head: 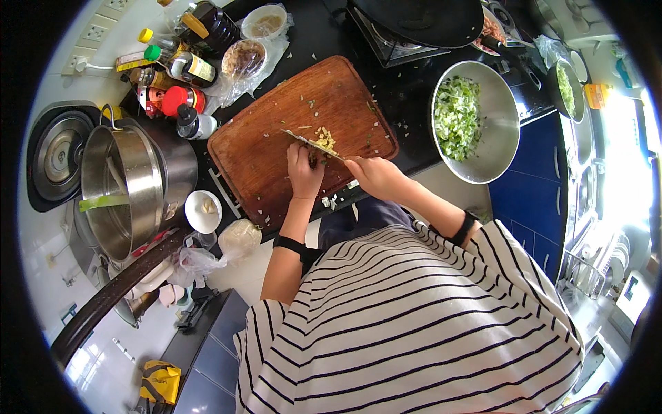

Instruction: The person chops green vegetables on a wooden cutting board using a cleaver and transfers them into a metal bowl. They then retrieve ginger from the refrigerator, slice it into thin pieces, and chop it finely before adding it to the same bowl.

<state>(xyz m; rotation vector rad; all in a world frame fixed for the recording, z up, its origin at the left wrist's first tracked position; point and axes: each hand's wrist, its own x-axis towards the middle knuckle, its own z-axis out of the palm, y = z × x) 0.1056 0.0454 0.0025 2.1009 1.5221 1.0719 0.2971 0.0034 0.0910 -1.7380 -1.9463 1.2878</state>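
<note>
My right hand [376, 177] grips the handle of a kitchen knife [310, 142], its blade angled across a wooden cutting board [269, 171]. Against the near side of the blade rest the bent fingers of my left hand [305, 172]. They press on a small piece of food, mostly hidden under the fingertips. Beyond the blade lies a small heap of finely cut yellow bits [325, 138], probably ginger. Green and white scraps are scattered over the board. To the right, a steel bowl [499, 129] holds chopped leafy greens [457, 119].
Left of the board stand a large steel pot [139, 191], a small white bowl [204, 211] with pale pieces and several sauce bottles [192, 70]. A black wok [419, 20] sits on the stove at the back. A bagged pale item [239, 239] lies at the counter's near edge.
</note>
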